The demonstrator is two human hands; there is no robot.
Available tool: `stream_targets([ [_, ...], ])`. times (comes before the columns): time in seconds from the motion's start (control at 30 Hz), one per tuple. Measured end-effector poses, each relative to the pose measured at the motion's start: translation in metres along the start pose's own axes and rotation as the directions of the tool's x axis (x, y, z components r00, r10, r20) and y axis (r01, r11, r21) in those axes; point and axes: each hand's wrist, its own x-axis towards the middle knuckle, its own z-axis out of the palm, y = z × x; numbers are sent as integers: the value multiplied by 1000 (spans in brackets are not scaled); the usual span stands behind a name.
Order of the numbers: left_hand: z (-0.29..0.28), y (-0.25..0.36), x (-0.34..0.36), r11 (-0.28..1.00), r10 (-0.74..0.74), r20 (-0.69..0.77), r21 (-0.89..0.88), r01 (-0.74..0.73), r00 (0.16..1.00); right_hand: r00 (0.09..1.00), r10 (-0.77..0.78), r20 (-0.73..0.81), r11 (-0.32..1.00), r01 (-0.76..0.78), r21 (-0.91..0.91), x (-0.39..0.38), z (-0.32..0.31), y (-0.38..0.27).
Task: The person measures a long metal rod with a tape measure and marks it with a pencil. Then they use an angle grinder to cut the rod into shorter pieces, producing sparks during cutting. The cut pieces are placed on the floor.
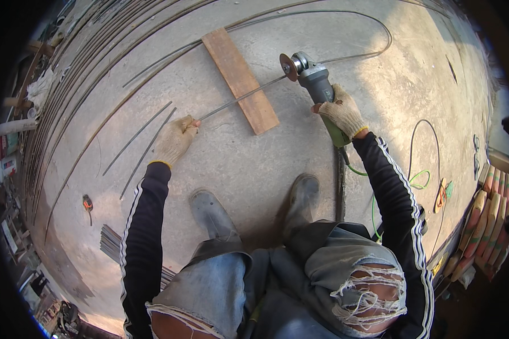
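Observation:
My gloved left hand [175,138] grips a thin steel rod [223,108] that crosses a wooden board [232,68] lying on the concrete. My gloved right hand [338,113] is closed around an angle grinder [314,79] with a green lower body. Its cutting disc [288,66] is at the rod, beyond the board's right side; whether it touches is unclear. Two short cut rods [144,133] lie to the left of my left hand. My two rubber boots stand below the board.
Long rods [124,51] curve along the left and back, one looping right. A tape measure [87,206] and a rod bundle [112,248] lie lower left. Cables [421,184] snake along the right floor beside stacked sacks [489,223]. Clutter lines the far left edge.

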Motion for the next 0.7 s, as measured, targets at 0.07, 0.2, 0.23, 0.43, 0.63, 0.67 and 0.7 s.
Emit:
stream_targets([
  [0.07,-2,2,0,1000,-17,23,11,17,1000,1000,21,13,1000,-21,17,0,1,-1],
  [0.2,-3,3,1,998,-61,68,30,59,996,999,37,-4,999,-37,9,0,3,-1],
  [0.23,-3,2,1,998,-57,64,44,54,996,999,37,-15,999,-37,-11,0,3,-1],
  [0.43,11,-10,2,999,49,-85,3,-49,995,999,-21,-31,999,20,-26,0,4,1],
  [0.63,16,-16,4,1000,18,-88,8,-17,996,998,-30,-53,997,26,-69,-5,3,1],
  [0.67,16,-17,4,999,12,-74,-30,-14,997,999,-22,-45,997,18,-74,-7,2,1],
  [0.7,17,-17,4,999,12,-73,-34,-14,997,999,-14,-36,997,11,-79,-8,1,2],
])
